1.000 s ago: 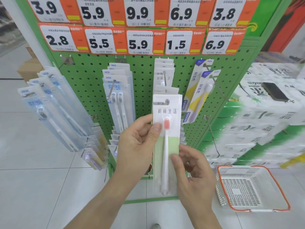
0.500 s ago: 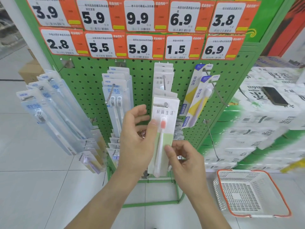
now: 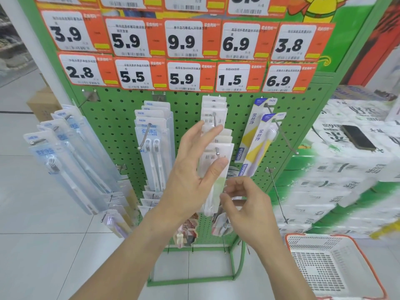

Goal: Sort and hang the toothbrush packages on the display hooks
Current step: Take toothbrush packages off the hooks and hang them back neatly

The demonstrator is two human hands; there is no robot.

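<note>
The white and pale-green toothbrush package [image 3: 216, 167] hangs on the middle hook [image 3: 217, 150] of the green pegboard [image 3: 188, 118], the hook's ball tip poking out through the hole at its top. It is the front one of a stack there; I count about seven cards on that hook, though the back ones overlap too closely to be sure. Its long axis runs up and down, header up, with the lower end tipped slightly toward the left.

The left hand [image 3: 190, 178] has its fingers spread and nearly straight, the thumb lying across the package's face just under the printed characters; it is not curled round it. The right hand [image 3: 246, 204] sits just below and right, fingers loosely curled near the package's lower edge, and I cannot tell whether they touch or pinch it.

To the left hangs a column of twin-brush packs [image 3: 152, 148], five headers showing. Further left, clear blue-labelled packs [image 3: 54, 161] fan out on angled hooks. To the right, two yellow and blue packages [image 3: 258, 139] hang tilted. Ten orange price tags [image 3: 186, 76] are fully visible above. A white and orange basket [image 3: 329, 265] sits on the floor, and one dark phone [image 3: 358, 137] lies on the stacked tissue packs [image 3: 337, 180].
</note>
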